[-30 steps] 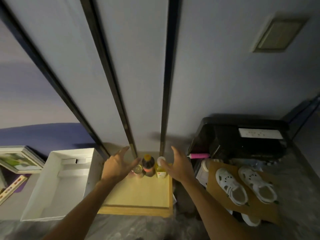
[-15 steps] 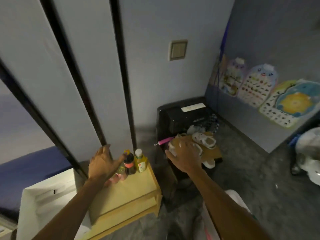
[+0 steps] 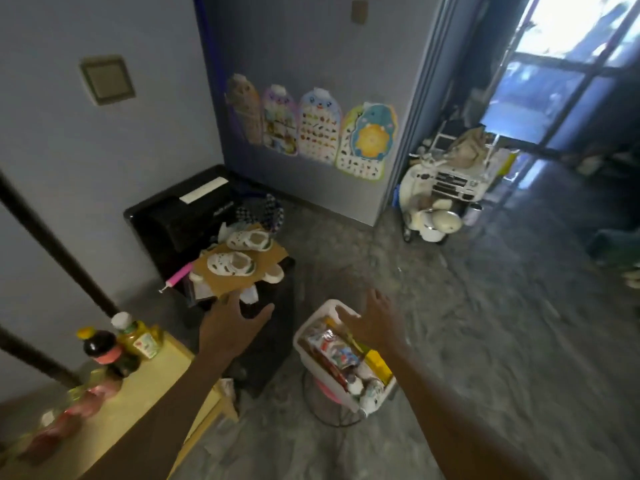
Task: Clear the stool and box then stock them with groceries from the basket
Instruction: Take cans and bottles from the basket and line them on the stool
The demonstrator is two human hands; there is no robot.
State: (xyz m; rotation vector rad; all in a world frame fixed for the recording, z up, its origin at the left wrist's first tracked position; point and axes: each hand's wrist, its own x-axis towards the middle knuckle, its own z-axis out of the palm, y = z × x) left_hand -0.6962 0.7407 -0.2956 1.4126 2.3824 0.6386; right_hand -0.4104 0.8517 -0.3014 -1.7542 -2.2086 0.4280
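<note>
From the head view, three bottles [image 3: 117, 344] already stand on the wooden stool [image 3: 145, 386] at eight o'clock, while the full basket [image 3: 343, 355] at six o'clock waits, right hand [image 3: 375, 320] spread above it, left hand [image 3: 232, 327] spread and empty nearby, so stocking looks barely begun.
</note>
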